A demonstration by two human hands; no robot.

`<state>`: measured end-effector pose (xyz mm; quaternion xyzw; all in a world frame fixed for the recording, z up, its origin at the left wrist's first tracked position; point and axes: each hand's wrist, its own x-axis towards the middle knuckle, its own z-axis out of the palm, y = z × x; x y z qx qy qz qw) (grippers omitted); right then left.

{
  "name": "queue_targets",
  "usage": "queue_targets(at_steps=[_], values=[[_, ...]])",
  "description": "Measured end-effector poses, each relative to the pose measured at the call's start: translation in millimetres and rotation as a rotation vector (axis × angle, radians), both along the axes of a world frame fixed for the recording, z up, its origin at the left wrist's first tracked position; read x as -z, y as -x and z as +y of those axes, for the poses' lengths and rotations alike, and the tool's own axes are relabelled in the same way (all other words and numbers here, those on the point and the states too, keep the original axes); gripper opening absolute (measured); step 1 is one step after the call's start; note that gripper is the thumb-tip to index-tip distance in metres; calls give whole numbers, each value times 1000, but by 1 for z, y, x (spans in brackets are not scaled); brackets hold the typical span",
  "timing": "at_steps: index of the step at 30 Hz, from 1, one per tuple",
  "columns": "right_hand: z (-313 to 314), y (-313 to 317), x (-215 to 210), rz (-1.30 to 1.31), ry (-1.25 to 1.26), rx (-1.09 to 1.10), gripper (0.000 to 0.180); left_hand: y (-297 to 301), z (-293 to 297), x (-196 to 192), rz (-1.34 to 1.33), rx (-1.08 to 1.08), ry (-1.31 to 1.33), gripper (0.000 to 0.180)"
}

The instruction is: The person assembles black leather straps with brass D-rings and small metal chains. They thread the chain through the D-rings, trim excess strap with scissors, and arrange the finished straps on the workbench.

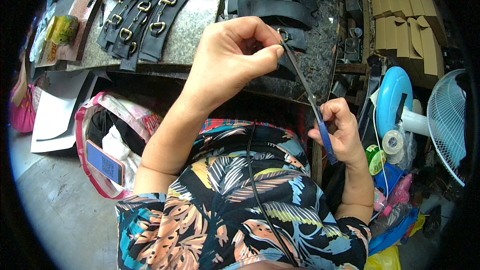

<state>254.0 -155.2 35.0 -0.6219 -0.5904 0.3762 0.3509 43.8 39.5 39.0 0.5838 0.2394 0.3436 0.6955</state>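
Observation:
My left hand (235,55) is raised over the near edge of the workbench, thumb and forefinger pinched together. Whatever lies between those fingertips is too small to make out. My right hand (342,130) grips a pair of scissors (302,76) by the blue handles. Their long metal blades look nearly closed, and the tips reach the pinched fingertips of my left hand. Just behind the tips lies a black strap end (295,37) with a metal ring. Several black leather-like straps (167,15) with gold-toned metal fittings lie on the bench to the left.
A grey, worn workbench (200,50) spans the far side. At left, a pink-rimmed bag (82,145) holds a phone (104,162) and white cloth. On the right stand a blue-and-white fan (395,100), a tape roll (392,142) and brown cardboard boxes (407,25).

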Motion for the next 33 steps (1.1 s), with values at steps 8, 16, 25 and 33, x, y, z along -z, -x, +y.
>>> queue_targets(at_steps=[8,16,25,33], values=[[8,2,3,-77,-139,-17,40,-4,3,11,21,9,99,9],[87,-34,8,-614,-142,478,46,3,1,9,-134,-59,198,25],[98,-6,-17,-546,-409,179,36,18,-6,-9,-4,-209,-44,17],[95,52,6,193,-209,48,23,25,-12,-13,-161,-319,-44,16]])
